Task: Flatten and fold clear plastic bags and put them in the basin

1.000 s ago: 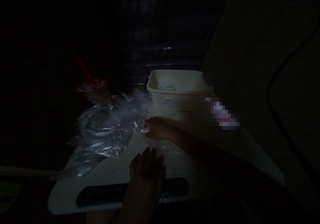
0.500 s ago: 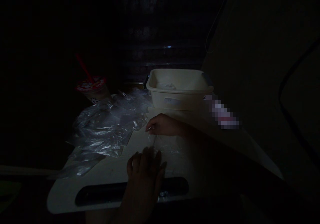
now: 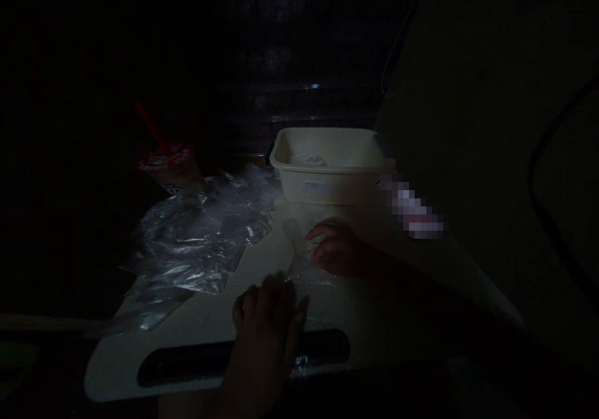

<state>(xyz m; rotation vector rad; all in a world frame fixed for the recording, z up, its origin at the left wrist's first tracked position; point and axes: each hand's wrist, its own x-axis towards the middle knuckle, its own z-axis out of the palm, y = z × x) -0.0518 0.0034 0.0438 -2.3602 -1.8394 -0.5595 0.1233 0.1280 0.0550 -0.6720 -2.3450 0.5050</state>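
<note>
The scene is very dark. A thin clear plastic bag (image 3: 296, 250) lies on the small white table (image 3: 196, 319), its left edge raised a little. Over the bag's right part is my right hand (image 3: 339, 247), its index finger stretched out and the others bent; nothing shows gripped in it. My left hand (image 3: 264, 325) rests palm down near the front edge, fingers bent forward and thumb apart, by the bag's near end. Its fingertips are in shadow, so I cannot see how they touch the plastic. Left of both hands spreads a pile of clear plastic bags (image 3: 187, 238).
A cream plastic bin (image 3: 327, 185) with dark handles stands at the back, something whitish inside. Behind the pile is a drink cup (image 3: 171, 169) with a red straw. A blurred-out object (image 3: 412, 210) lies right of the bin. A black slot (image 3: 187, 364) runs along the front edge.
My right hand has drawn to the right and slightly nearer, its pinch at the bag's edge loosened into parted fingers. The bag's edge now stands up. My left hand has barely moved.
</note>
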